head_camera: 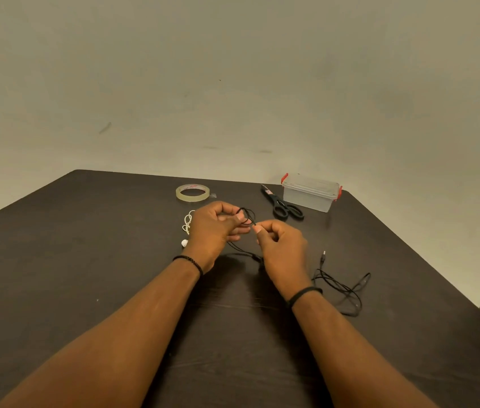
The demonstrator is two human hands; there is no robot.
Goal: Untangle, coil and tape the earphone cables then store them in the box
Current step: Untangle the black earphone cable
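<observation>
Two hands meeting above the middle of the desk [85, 260]. Loose black earphone cable [340, 285] trailing toward the right edge, plug end free. Left hand [212, 231] closed round small black loops; right hand [280, 245] pinching the strand just beside them. Thin, limp, light wire, probably prone to springing open: best gripped at the coil's crossing. White earphone cable [187, 223] bunched beside the left hand. Tape roll [192, 192], scissors [281, 203] and lidded box [310, 194] near the far edge.

Red print inside the tape roll [192, 193] is too small to read
</observation>
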